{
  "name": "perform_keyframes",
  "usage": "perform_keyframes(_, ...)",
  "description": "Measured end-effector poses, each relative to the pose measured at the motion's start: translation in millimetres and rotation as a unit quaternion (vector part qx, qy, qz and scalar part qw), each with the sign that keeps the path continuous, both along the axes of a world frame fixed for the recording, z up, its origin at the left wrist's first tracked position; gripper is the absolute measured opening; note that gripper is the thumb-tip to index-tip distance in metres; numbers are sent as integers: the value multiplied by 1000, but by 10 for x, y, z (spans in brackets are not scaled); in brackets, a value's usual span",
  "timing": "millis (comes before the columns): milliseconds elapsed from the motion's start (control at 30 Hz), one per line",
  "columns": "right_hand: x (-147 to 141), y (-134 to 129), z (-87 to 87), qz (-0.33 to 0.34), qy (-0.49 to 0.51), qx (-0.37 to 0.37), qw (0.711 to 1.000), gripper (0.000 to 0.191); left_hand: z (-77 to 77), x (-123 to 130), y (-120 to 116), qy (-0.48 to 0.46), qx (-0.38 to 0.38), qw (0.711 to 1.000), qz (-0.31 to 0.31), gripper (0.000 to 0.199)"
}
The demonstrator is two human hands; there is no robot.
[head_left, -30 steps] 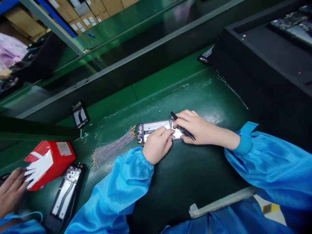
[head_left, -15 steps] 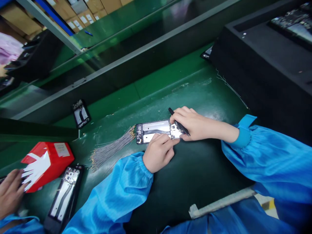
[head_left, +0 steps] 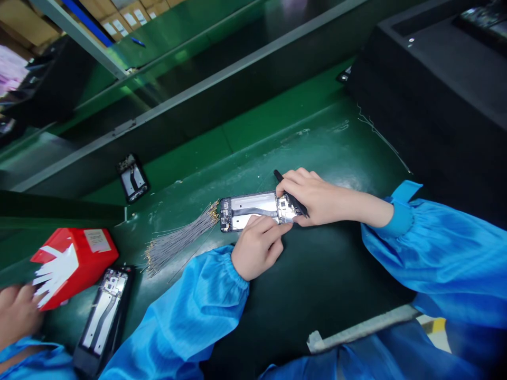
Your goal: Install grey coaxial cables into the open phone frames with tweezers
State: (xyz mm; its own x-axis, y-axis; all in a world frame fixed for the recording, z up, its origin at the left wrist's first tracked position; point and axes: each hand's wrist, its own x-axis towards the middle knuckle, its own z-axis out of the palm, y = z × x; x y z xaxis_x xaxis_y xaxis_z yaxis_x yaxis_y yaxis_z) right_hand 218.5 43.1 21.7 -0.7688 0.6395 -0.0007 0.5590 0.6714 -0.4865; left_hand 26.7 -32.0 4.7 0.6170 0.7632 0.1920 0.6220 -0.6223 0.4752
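An opened phone [head_left: 254, 203] lies on the green bench, its metal inner frame and circuit board showing. My left hand [head_left: 258, 247] rests at its near edge, fingers curled and the index finger reaching toward the board end. My right hand [head_left: 317, 198] is closed round a slim black tool [head_left: 295, 200], possibly tweezers, slanting over the board; its fingertips touch that end of the phone. Just left of the phone is a bundle of thin grey cables [head_left: 180, 240] with gold-coloured ends. What lies under my right fingers is hidden.
Another opened phone [head_left: 103, 311] lies at lower left, beside a red box [head_left: 85, 264] holding white strips. A co-worker's hand [head_left: 18, 314] is at the left edge. One more phone [head_left: 132, 178] lies farther back. A big black box [head_left: 431, 111] stands at right, loose wires [head_left: 380, 134] beside it.
My view has shifted slightly. Both my hands keep nearly the same hold at the phone. The co-worker's hand at the left edge has moved a little.
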Motion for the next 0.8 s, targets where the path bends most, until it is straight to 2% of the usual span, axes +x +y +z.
perform_keyframes(200,-39,2,34,-8,-34,-7,999,40,21,17,11,17,7,1000,-3,27)
perform_keyframes(367,-86,-10,42,-13,-60,25,998,37,63,33,16,54,27,998,-10,27)
perform_keyframes(667,-33,-20,22,5,-31,19,999,32,101,50,22,88,42,995,-10,28)
perform_keyframes(800,-24,-35,3,-2,-22,13,1000,32,79,-39,85,79,44,995,-46,30)
